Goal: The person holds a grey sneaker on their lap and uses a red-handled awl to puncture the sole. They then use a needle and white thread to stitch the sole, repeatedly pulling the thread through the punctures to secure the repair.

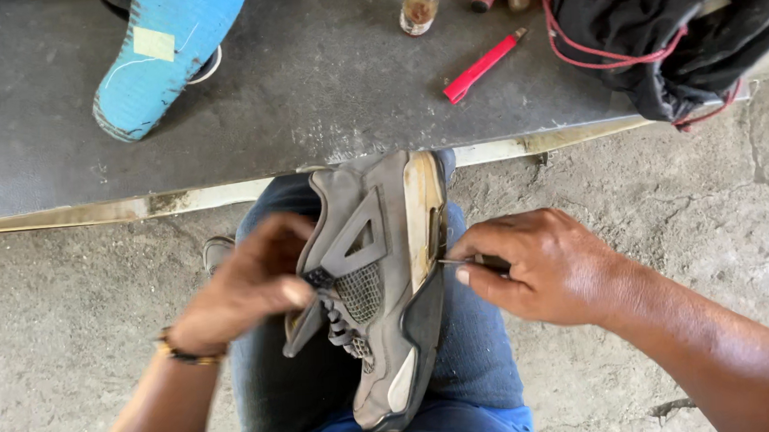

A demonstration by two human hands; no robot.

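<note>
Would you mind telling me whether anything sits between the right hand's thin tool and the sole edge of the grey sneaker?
Nothing visible does. The right hand holds the thin metal tool with its tip right at the grey sneaker, by the worn sole edge. The left hand grips the opposite side, at the laces.

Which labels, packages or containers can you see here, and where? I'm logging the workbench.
Pale yellow sticker: rectangular patch on the upturned blue shoe sole, upper left of the dark board.
Small glass bottle: top centre of the board, clear with brownish contents and a worn label.
No screens or signs in view.
</note>
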